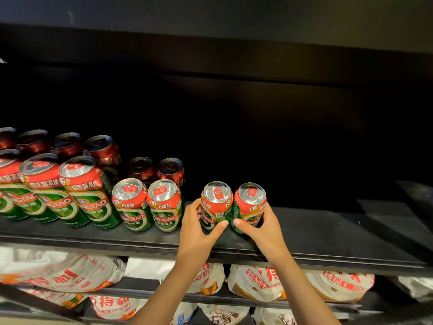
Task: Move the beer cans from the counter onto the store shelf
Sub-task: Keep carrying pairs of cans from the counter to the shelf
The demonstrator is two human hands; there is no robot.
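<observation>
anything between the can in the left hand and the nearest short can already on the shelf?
Only the left hand's fingers and bare shelf separate its can from the short can, in the head view.

Leftmost tall can [5, 184] cut off by the frame's left edge. Dark cans [65, 143] in the back row too dim to read labels. Left hand [199, 231] hides the held can's [216, 205] lower left side. White bags [70, 273] on the lower shelf blurred, print unreadable.
</observation>
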